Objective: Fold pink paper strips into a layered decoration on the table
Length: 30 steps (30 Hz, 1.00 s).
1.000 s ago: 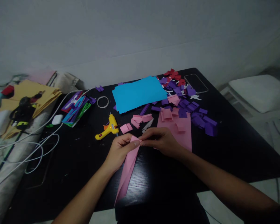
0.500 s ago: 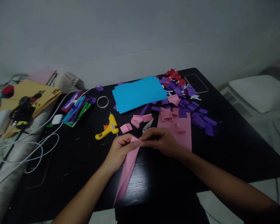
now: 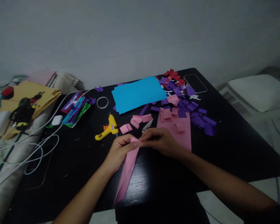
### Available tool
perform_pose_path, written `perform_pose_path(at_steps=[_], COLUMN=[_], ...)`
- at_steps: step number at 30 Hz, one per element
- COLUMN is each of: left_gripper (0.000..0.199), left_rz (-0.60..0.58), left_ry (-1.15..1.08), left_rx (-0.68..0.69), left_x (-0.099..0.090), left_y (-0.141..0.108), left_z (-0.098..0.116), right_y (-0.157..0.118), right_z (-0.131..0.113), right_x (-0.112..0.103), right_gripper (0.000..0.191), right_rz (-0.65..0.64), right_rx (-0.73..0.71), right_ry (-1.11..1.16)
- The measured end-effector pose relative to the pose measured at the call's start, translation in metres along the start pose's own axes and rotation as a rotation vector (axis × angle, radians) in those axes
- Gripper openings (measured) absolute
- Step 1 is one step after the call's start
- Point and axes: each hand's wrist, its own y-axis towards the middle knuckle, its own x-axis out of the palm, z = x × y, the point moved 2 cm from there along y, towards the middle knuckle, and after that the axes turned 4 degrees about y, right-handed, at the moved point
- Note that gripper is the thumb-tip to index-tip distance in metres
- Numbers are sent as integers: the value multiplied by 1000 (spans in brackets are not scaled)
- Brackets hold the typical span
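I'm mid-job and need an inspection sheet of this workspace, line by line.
Surface: black table, with a shiny patch of light near the front edge.
Job's things: long folded pink strip in the hands; short pink pieces and scissors just beyond, the scissors partly hidden; yellow glue gun lying flat, nozzle facing away.
Clutter: blue sheets at the back; purple pieces and red pieces scattered to the right.
Hands: left hand clamps the strip under its thumb; right hand has its fingertips at the strip's upper end.
Cables: white cables looped at left.
Surroundings: grey wall behind; white stool at right.
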Motion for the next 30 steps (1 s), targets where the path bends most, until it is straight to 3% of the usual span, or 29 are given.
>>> perform_pose_path(at_steps=[30], left_gripper=[29], left_rz=[16], left_ry=[-1], left_rx=[-5], left_x=[-2], left_y=[1], left_z=[1], right_y=[0], right_z=[-3], right_x=[1], right_gripper=[14], right_rz=[-3], right_rx=[0], right_ry=[-17])
